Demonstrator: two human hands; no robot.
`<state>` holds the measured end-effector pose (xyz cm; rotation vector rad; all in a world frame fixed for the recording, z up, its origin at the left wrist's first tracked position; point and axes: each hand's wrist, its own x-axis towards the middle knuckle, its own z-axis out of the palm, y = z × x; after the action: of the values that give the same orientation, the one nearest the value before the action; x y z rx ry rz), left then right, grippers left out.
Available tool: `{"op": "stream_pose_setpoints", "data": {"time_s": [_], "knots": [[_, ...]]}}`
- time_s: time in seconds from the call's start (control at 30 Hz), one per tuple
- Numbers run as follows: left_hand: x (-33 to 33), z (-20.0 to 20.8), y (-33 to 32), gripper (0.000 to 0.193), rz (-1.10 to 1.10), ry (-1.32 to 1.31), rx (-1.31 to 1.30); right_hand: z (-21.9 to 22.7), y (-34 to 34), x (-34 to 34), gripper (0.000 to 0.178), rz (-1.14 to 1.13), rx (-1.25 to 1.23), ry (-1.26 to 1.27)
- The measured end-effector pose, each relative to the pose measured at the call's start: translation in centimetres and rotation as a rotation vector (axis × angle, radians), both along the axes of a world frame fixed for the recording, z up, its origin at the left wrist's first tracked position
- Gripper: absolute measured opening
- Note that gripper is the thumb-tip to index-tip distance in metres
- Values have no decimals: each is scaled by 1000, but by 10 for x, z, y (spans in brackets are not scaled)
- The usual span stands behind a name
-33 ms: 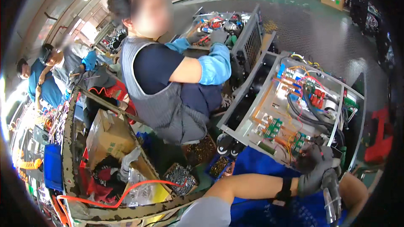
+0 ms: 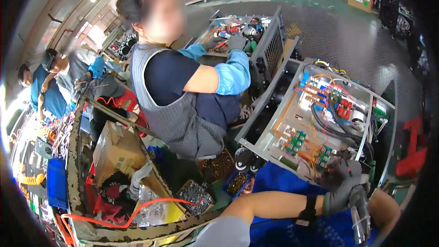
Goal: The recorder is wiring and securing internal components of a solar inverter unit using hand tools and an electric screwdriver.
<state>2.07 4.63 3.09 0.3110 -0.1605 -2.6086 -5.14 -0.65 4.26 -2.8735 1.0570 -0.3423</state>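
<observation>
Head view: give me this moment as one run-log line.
left gloved hand: at grey tool, grip unclear | right gloved hand: by metal chassis, grip unclear | chassis: open, green boards showing

At least three co-workers (image 2: pixel 160 96) were visible, plus two open metal cases (image 2: pixel 270 41), and two black casters (image 2: pixel 243 159) by the nearer case's (image 2: pixel 296 118) left corner.

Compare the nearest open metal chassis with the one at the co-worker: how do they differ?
The near chassis looks larger than the far chassis. The near chassis plainly shows green circuit boards; the far chassis is partly hidden by the co-worker's gloved hands. The far chassis shows a slotted side wall; none is plain on the near chassis. Both are open, grey-framed and wired inside.
</observation>
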Motion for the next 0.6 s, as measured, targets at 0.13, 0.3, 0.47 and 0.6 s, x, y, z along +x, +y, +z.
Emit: {"op": "stream_pose_setpoints", "data": {"time_s": [0.13,0.3,0.47,0.6], "knots": [[4,13,2,26,17,88,74,1,-1,-17,19,39,-52,-108],[2,7,1,27,31,41,-29,-86,-5,-68,24,-481,167,138],[16,16,-14,29,22,-87,-177,-27,-4,-77,54,-465,120,46],[23,25,-31,32,-42,-198,-388,80,35,-56,71,-527,0,-39]]}}
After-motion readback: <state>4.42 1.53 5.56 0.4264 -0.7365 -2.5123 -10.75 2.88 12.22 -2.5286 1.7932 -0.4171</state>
